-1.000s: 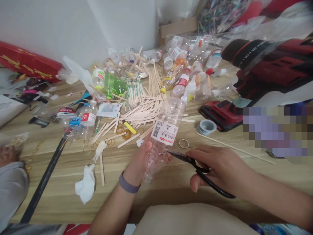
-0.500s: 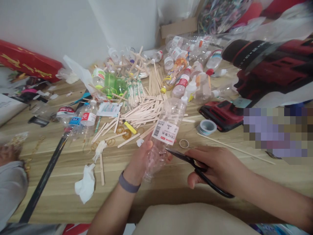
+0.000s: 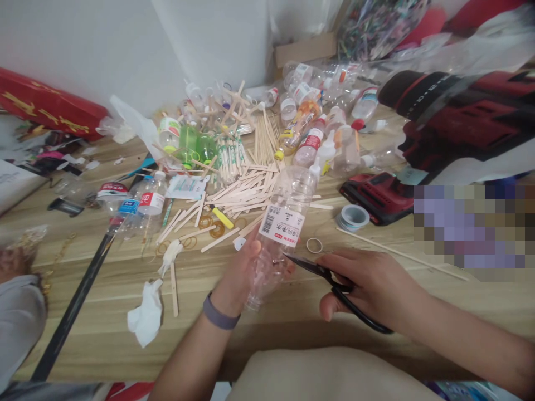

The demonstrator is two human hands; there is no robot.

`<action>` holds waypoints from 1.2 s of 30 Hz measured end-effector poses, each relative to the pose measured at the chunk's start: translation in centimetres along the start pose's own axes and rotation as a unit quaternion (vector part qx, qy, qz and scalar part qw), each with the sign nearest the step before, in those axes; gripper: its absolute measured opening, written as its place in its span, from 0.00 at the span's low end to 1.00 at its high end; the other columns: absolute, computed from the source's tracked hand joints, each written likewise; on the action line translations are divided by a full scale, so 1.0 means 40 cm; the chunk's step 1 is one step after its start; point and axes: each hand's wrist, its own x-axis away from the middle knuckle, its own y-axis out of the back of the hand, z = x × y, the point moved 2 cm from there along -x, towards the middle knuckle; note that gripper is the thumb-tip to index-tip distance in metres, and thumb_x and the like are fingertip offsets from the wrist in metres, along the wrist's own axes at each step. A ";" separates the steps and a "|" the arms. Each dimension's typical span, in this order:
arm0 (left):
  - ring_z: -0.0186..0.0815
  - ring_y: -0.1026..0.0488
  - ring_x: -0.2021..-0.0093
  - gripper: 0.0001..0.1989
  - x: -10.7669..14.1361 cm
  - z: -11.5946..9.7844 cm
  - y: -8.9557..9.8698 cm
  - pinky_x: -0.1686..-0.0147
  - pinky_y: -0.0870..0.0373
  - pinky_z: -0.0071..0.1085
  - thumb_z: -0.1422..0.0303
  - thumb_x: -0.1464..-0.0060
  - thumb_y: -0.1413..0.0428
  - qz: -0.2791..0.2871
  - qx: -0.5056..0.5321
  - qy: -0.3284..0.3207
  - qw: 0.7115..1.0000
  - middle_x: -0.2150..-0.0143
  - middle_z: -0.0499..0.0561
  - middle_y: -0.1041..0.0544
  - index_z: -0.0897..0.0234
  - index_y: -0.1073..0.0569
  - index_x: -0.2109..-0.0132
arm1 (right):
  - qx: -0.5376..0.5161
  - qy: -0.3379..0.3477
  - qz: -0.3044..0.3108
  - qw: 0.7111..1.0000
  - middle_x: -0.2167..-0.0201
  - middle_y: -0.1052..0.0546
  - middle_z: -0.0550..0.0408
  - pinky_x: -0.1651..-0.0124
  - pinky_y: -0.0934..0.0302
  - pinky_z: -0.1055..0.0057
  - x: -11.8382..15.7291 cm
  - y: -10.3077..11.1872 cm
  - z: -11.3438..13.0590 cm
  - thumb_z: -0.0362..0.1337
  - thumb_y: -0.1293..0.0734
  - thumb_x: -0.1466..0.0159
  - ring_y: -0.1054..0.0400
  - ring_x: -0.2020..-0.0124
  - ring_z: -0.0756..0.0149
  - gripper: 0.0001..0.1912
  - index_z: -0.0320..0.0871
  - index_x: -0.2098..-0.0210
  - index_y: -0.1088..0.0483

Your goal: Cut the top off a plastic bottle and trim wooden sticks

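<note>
Clutching white-labelled clear plastic bottle (image 3: pixel 283 224) with left hand (image 3: pixel 242 267); right hand (image 3: pixel 371 284) grips black metal scissors (image 3: pixel 326 273) at bottle's four o'clock, tip at its wall.

Pale gry wall (image 3: pixel 217 44) behind wood-grain tbl (image 3: pixel 100 323)

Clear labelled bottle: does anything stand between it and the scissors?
Nothing visible does: the scissors, in the right hand, have their tip at the bottle below its label; whether it touches, I cannot tell.
</note>
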 end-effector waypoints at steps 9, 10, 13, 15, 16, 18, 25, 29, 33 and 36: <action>0.34 0.26 0.71 0.25 0.006 -0.008 -0.008 0.71 0.30 0.30 0.54 0.54 0.36 0.014 0.028 0.024 0.999 0.57 0.50 0.21 0.57 0.27 0.50 | 0.020 -0.021 0.004 1.000 0.80 0.32 0.58 0.76 0.52 0.71 -0.006 0.007 0.001 0.63 0.39 0.36 0.38 0.79 0.67 0.28 0.44 0.66 0.27; 0.34 0.26 0.71 0.24 0.007 -0.008 -0.008 0.70 0.30 0.30 0.54 0.54 0.36 0.011 0.026 0.023 0.999 0.57 0.51 0.21 0.57 0.26 0.51 | 0.007 -0.029 0.012 1.000 0.80 0.32 0.58 0.76 0.52 0.71 -0.008 0.009 0.003 0.63 0.38 0.36 0.38 0.79 0.67 0.28 0.44 0.66 0.27; 0.34 0.26 0.70 0.22 0.008 -0.010 -0.008 0.69 0.30 0.30 0.54 0.53 0.37 0.003 0.017 0.018 1.000 0.56 0.52 0.21 0.58 0.26 0.52 | -0.046 -0.055 0.040 0.997 0.80 0.32 0.60 0.77 0.51 0.73 -0.012 0.011 0.006 0.62 0.36 0.38 0.39 0.80 0.69 0.26 0.45 0.66 0.28; 0.34 0.26 0.70 0.22 0.009 -0.010 -0.010 0.69 0.30 0.30 0.53 0.52 0.37 0.002 0.014 0.012 1.000 0.56 0.52 0.21 0.59 0.25 0.52 | -0.057 -0.063 0.048 0.995 0.80 0.32 0.61 0.77 0.52 0.73 -0.012 0.010 0.007 0.63 0.36 0.38 0.39 0.80 0.69 0.25 0.45 0.67 0.29; 0.33 0.26 0.70 0.22 0.009 -0.011 -0.011 0.69 0.30 0.30 0.53 0.51 0.37 0.001 0.013 0.009 1.000 0.57 0.51 0.21 0.59 0.25 0.53 | -0.049 -0.062 0.043 0.996 0.80 0.32 0.61 0.77 0.52 0.73 -0.012 0.010 0.006 0.63 0.36 0.38 0.39 0.80 0.69 0.26 0.45 0.67 0.29; 0.32 0.26 0.70 0.21 0.010 -0.011 -0.013 0.69 0.30 0.28 0.53 0.50 0.38 0.005 0.011 0.004 1.000 0.58 0.51 0.21 0.59 0.25 0.52 | -0.020 -0.052 0.027 0.998 0.80 0.32 0.59 0.76 0.52 0.72 -0.010 0.008 0.005 0.64 0.38 0.37 0.39 0.80 0.68 0.28 0.45 0.68 0.29; 0.33 0.25 0.70 0.26 0.010 -0.006 -0.008 0.70 0.28 0.28 0.52 0.50 0.37 0.019 0.048 0.024 0.998 0.56 0.53 0.21 0.62 0.26 0.48 | 0.010 -0.031 0.015 0.999 0.80 0.33 0.59 0.76 0.52 0.71 -0.007 0.004 0.002 0.64 0.37 0.38 0.39 0.80 0.67 0.28 0.44 0.66 0.27; 0.33 0.24 0.70 0.25 0.008 -0.001 -0.003 0.71 0.28 0.28 0.53 0.49 0.38 0.028 0.055 0.025 0.998 0.56 0.54 0.20 0.63 0.25 0.49 | 0.023 -0.024 0.016 0.999 0.79 0.33 0.58 0.76 0.52 0.71 -0.008 0.008 0.002 0.64 0.37 0.38 0.39 0.80 0.67 0.28 0.44 0.65 0.26; 0.33 0.24 0.70 0.25 0.007 0.001 -0.004 0.71 0.28 0.27 0.52 0.50 0.37 0.048 0.075 0.026 0.996 0.58 0.53 0.20 0.64 0.23 0.51 | 0.019 -0.022 0.020 0.999 0.79 0.32 0.58 0.76 0.51 0.71 -0.011 0.012 0.002 0.63 0.36 0.38 0.38 0.79 0.66 0.27 0.44 0.66 0.27; 0.34 0.24 0.70 0.25 0.007 -0.001 -0.007 0.71 0.27 0.27 0.52 0.53 0.35 0.036 0.076 0.029 0.996 0.58 0.53 0.19 0.62 0.23 0.51 | 0.009 -0.026 0.032 0.999 0.78 0.31 0.58 0.76 0.50 0.71 -0.014 0.014 0.002 0.62 0.33 0.40 0.38 0.78 0.66 0.26 0.45 0.65 0.27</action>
